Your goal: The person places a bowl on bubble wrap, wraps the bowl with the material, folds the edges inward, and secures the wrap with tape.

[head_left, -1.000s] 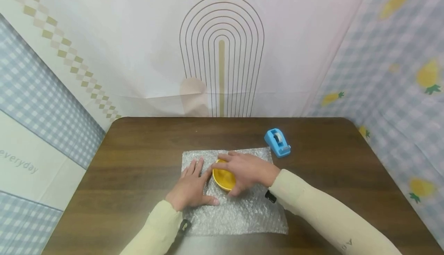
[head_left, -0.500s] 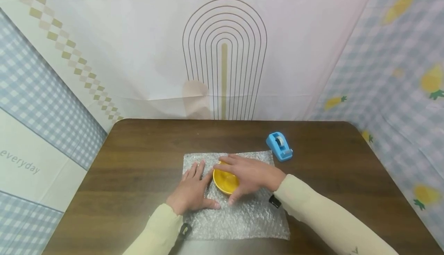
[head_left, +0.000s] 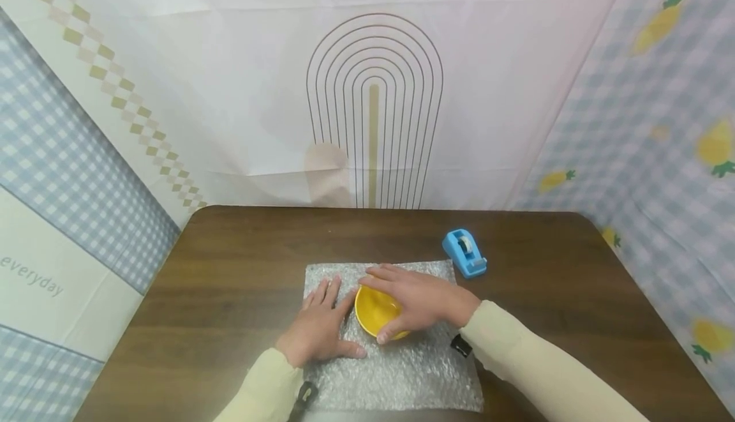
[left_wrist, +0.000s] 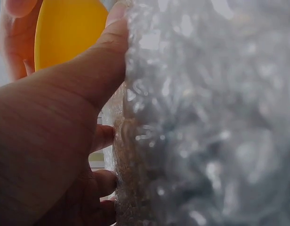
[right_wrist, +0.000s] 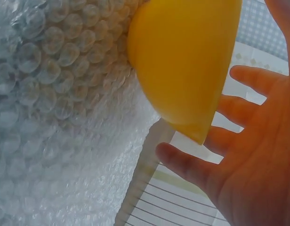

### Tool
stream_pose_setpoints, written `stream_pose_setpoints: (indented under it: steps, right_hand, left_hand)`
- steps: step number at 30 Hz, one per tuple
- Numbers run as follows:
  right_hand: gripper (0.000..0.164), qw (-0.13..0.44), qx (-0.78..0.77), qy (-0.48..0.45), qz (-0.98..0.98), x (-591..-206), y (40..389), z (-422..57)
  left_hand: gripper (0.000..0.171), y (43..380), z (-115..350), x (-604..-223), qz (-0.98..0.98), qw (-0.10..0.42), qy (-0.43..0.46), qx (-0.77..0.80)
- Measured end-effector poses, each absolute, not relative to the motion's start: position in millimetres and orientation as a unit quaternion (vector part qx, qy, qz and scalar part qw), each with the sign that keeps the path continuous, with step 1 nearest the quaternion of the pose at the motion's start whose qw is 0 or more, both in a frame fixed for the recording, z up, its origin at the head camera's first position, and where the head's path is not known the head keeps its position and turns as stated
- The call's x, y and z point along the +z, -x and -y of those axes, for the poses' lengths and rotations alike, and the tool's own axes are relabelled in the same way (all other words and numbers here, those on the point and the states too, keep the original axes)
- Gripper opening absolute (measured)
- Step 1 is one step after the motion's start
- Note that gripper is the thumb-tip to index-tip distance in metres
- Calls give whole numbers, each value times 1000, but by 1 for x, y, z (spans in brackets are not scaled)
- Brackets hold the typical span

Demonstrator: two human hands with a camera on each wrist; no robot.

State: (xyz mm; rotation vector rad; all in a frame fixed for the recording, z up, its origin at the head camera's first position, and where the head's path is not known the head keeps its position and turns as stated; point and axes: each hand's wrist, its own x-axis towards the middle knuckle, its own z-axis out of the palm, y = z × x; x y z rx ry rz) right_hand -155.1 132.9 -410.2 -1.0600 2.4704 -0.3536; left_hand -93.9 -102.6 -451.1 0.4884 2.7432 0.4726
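Note:
A yellow bowl (head_left: 374, 312) sits mouth up on a sheet of bubble wrap (head_left: 402, 380) near the front of the table. My right hand (head_left: 422, 295) spans the bowl from the right, thumb by the near rim and fingers across the far rim. In the right wrist view, its fairly straight fingers (right_wrist: 187, 165) spread around the bowl's rim. Pressed flat on the wrap with spread fingers, my left hand (head_left: 317, 331) lies just left of the bowl, its index fingertip close to the rim. The left wrist view shows the bowl (left_wrist: 69, 33) beyond my left thumb.
A blue tape dispenser (head_left: 465, 253) stands by the wrap's far right corner. Brown wood tabletop (head_left: 247, 249) surrounds the sheet. Behind it hangs a white printed curtain (head_left: 264, 90), with checked cloth (head_left: 608, 128) along the right.
The head view has tipped up, so everything sits lower in the frame. My right hand has shifted slightly over the bowl, showing more of its inside. My left hand stays on the wrap.

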Motion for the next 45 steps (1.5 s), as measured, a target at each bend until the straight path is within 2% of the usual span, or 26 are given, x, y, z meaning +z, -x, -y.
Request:
stream_pose_setpoints:
  steps: [15,45]
  right_hand:
    - [83,158,-139,343,-915,-413,166,-152]
    - [84,103,-130,277,-946,-418,192,-197]
  left_hand:
    - [112,91,100,-455,-958,174,-159,166]
    - [111,93,101,-453,-957,167,-159,177]
